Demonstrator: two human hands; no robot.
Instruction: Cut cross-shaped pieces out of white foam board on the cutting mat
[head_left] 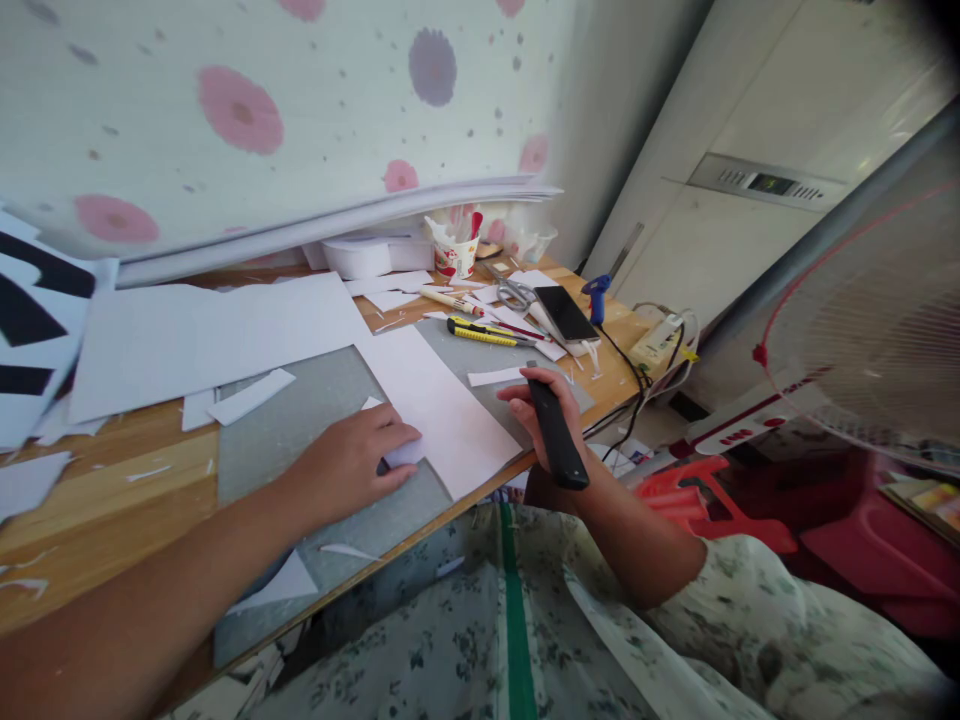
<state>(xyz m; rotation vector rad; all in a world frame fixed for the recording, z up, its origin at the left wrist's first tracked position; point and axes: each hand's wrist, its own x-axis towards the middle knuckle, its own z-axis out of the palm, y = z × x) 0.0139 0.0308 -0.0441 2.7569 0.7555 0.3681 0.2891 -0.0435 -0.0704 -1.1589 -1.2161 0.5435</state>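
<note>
My left hand [367, 455] rests on the grey cutting mat [300, 405], its fingers curled round a small pale piece [405, 452] with a dark part beside it. Just right of those fingers lies a long white sheet [442, 405], reaching the table's front edge. My right hand [551, 415] is at the mat's right front corner, holding a black utility knife [556, 430] with its tip pointing away from me. A narrow white strip [496, 376] lies beyond the right fingers. Whether the knife's blade is out cannot be made out.
Behind the mat lie a yellow cutter [484, 332], scissors [516, 293], a phone [566, 313] and a paper cup [455, 250]. A blue glue gun [597, 297] stands at the right, its cord trailing. A large white board [217, 335] covers the back left. A fan [885, 320] is at far right.
</note>
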